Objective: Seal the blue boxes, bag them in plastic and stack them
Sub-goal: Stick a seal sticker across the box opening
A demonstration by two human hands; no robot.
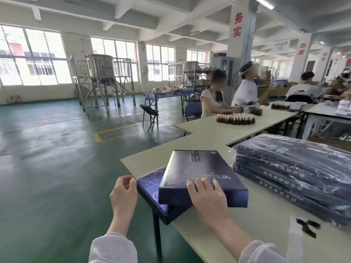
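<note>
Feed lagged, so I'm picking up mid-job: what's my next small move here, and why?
Probably bring the left hand onto the top blue box and draw it nearer: the right hand lies flat on it, it is unbagged, and the lower box overhangs the table edge.

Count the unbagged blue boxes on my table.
2. The upper box lies under the right hand; the lower box sits beneath it, overhanging the table corner by the left hand. The bagged stack may hide more.

Bright daylight from the blown-out windows (34, 56) floods the hall, throwing pale glare across the green floor (47, 149) and sheen on the plastic-wrapped stack (296, 158), with overall softness and wide-angle bending towards the edges.
</note>
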